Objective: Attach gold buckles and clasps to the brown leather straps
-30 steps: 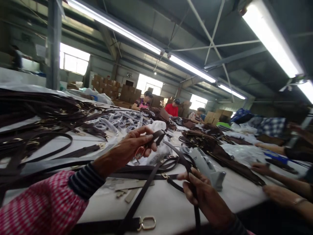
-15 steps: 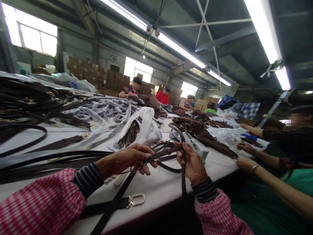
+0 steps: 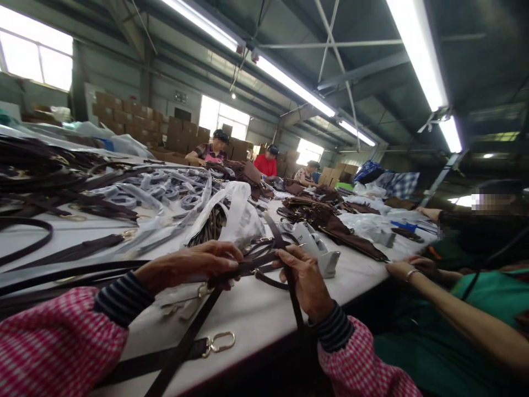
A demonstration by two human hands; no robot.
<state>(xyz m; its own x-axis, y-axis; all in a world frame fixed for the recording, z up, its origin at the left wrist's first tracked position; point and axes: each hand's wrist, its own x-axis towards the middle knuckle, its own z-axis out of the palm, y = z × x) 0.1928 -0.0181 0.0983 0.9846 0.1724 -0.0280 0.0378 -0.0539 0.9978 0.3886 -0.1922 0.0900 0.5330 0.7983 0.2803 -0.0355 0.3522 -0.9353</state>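
Observation:
A dark brown strap stretches between my two hands above the near edge of the table. My left hand is closed on it, thumb on top; one length hangs from there toward the lower left. With bent fingers my right hand pinches the strap where it crosses itself, one end standing up and another dropping below the hand. Beneath, on the table, lies another dark strap with a gold-coloured snap hook. A grey-white tape dispenser stands just behind my right hand.
Brown straps are heaped at left, with plastic-wrapped coils beside them. A white plastic bag stands mid-table, brown bags behind. A co-worker's hand is at the right table edge; several people sit across the table.
The view has turned slightly right, so most things sit farther left. My hands still grip the strap, and the upright end now leans left. More of the tape dispenser shows.

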